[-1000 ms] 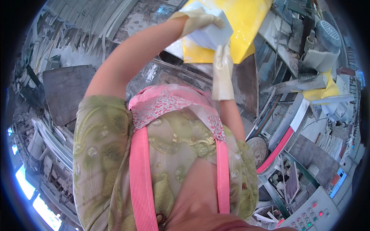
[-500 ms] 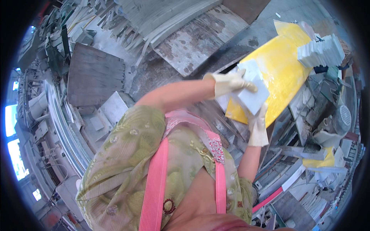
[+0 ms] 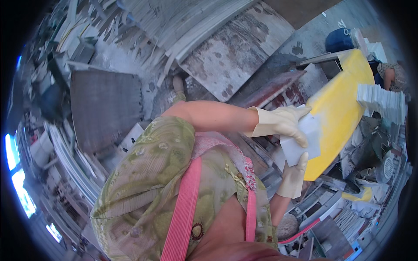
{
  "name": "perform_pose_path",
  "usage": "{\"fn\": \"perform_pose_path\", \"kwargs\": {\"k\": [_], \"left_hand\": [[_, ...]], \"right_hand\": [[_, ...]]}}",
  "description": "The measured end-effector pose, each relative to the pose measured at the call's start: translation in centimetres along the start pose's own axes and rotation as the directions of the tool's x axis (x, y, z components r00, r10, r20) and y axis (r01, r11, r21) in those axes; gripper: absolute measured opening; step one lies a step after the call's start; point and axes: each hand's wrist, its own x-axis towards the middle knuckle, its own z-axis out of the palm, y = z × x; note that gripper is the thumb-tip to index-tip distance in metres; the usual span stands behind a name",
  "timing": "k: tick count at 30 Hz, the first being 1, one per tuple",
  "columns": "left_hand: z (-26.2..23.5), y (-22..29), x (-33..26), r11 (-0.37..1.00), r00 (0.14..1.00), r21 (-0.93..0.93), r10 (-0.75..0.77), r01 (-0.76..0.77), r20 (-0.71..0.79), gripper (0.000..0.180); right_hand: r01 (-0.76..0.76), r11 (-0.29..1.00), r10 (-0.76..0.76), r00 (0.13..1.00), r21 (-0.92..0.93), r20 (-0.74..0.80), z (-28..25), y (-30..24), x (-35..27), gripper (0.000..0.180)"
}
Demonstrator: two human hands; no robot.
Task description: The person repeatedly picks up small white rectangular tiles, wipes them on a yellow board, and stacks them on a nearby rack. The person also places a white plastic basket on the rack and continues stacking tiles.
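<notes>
Both my hands wear cream rubber gloves and hold a thin, pale grey-white square tile (image 3: 312,132). My left hand (image 3: 285,124) grips its left side, with finger and thumb spread along the edge. From the near side, my right hand (image 3: 295,176) holds the lower edge, its thumb on top and its other fingers mostly hidden below. Beneath and beyond the tile slopes a yellow surface (image 3: 342,113) with whitish smears. On the far right side of that surface, similar pale tiles stand in a row (image 3: 381,102).
A large stained board (image 3: 237,48) lies ahead, and a dark square board (image 3: 104,108) stands at the left. A blue drum (image 3: 339,40) is at the far right, near another person (image 3: 392,76). Pale strips and scrap pieces (image 3: 348,222) crowd both sides.
The view has shifted, so the yellow surface and tile row appear farther right and lower. My hands and the tile appear lower too, still together. The blue drum and another person have come into view.
</notes>
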Motion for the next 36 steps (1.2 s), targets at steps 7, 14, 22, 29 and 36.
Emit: {"fn": "perform_pose_path", "kwargs": {"k": [7, 14, 22, 29, 36], "left_hand": [[-24.7, -2.8, -9.9, 0.845, 0.986, 0.518, -0.056, 0.129, -0.154, 0.129], [-40.4, -6.3, -18.3, 0.587, 0.902, 0.7, -0.14, 0.407, -0.408, 0.12], [-47.1, -7.3, -17.0, 0.457, 0.877, 0.76, -0.106, 0.462, -0.47, 0.114], [-53.6, -9.5, -5.2, 0.362, 0.899, 0.825, -0.232, 0.434, -0.371, 0.111], [-63.1, -16.9, 10.6, 0.175, 0.981, 0.966, -0.06, 0.191, -0.183, 0.105]], "right_hand": [[-0.165, 0.985, 0.158, 0.98, 0.052, 0.122, 26.3, 8.9, 5.5, 0.066], [-0.529, 0.707, 0.067, 0.711, 0.469, 0.7, 47.7, 18.1, 13.1, 0.088], [-0.633, 0.69, 0.236, 0.655, 0.351, 0.718, 56.1, 18.5, 19.8, 0.07], [-0.104, 0.978, 0.2, 0.734, -0.183, 0.649, 56.2, 20.0, 34.6, 0.059], [-0.285, 0.922, 0.375, 0.823, -0.262, 0.426, 57.9, 21.9, 50.0, 0.066]]}}
